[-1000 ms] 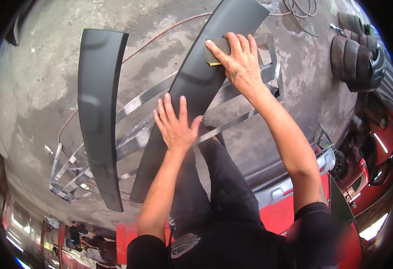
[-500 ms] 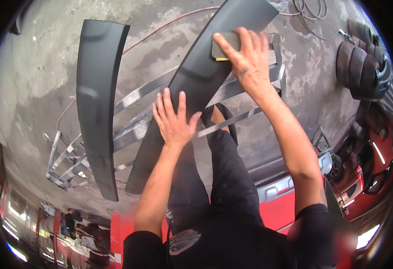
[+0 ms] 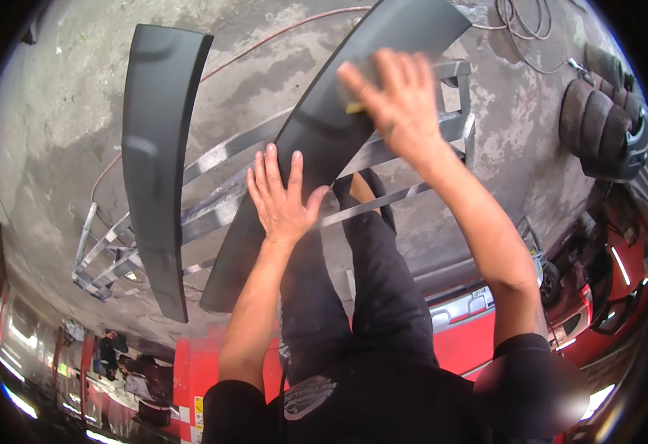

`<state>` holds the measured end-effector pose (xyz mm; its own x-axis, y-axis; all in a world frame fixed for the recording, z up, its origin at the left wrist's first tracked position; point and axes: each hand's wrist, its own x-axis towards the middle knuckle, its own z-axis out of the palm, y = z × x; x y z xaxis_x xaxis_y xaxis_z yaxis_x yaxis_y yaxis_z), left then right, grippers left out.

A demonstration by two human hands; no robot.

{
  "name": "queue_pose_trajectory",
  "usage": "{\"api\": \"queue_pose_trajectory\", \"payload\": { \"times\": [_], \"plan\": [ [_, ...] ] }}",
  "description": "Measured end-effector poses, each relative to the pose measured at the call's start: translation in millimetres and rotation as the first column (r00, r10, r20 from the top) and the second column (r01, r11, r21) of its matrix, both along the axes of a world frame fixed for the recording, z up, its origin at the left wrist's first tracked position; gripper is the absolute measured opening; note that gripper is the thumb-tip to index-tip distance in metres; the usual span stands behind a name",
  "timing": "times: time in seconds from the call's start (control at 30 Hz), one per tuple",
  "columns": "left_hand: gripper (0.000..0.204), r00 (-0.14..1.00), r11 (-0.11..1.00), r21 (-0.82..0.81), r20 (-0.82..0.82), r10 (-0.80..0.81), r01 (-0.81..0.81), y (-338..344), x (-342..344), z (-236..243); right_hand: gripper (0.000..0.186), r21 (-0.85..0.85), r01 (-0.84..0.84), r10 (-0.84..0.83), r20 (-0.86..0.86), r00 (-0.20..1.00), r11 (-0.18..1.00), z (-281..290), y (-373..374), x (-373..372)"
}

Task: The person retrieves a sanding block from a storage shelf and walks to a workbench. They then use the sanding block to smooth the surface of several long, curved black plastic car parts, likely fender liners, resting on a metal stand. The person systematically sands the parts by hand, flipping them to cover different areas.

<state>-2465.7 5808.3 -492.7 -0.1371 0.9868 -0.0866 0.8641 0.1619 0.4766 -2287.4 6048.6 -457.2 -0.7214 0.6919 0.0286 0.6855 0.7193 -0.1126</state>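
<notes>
A long dark grey plastic trim panel lies slantwise across a metal stand in front of me. My left hand rests flat on its middle, fingers spread and thumb out to the side. Farther up the panel, my right hand presses a flat sanding pad with a yellow underside against the surface. Motion blurs this hand, and its fingers cover much of the pad. Left of this panel, a second dark grey trim panel lies on the same stand, touched by neither hand.
A thin red hose crosses the concrete floor behind the panels and coils at far right. Dark curved bumper parts are stacked at the right. Red bodywork stands close behind my legs, and red vehicles are at lower right.
My right hand has slid slightly left with the sanding pad along the panel. My left hand stays flat in the same place on it. The whole view has shifted a little.
</notes>
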Motion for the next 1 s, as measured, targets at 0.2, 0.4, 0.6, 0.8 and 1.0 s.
{"api": "queue_pose_trajectory", "payload": {
  "times": [0.2, 0.4, 0.6, 0.8, 1.0],
  "plan": [
    [0.094, 1.0, 1.0, 0.006, 0.006, 0.001, -0.002, 0.3, -2.5, 2.8, 0.073, 0.209, 0.227, -0.236, 0.018, 0.972, 0.951, 18.4, 39.2, 41.2],
    [0.091, 1.0, 1.0, 0.013, 0.004, 0.003, -0.003, 1.1, -1.7, 1.8, 0.068, 0.176, 0.118, -0.128, 0.043, 0.991, 0.977, 0.5, 44.5, 34.5],
    [0.089, 1.0, 1.0, 0.022, -0.018, -0.007, 0.008, 0.7, -1.9, 2.0, 0.061, 0.172, 0.122, -0.132, 0.051, 0.99, 0.978, -12.8, 67.8, 31.2],
    [0.089, 1.0, 1.0, 0.007, -0.024, -0.014, 0.014, 3.2, -1.5, 1.1, 0.06, 0.169, 0.209, -0.219, 0.043, 0.975, 0.963, -7.6, 84.3, 38.6],
    [0.088, 0.999, 1.0, 0.006, -0.039, -0.019, 0.019, 1.7, -2.2, 0.2, 0.06, 0.145, 0.145, -0.153, 0.047, 0.987, 0.979, -5.6, 83.1, 39.9]
  ]
}}
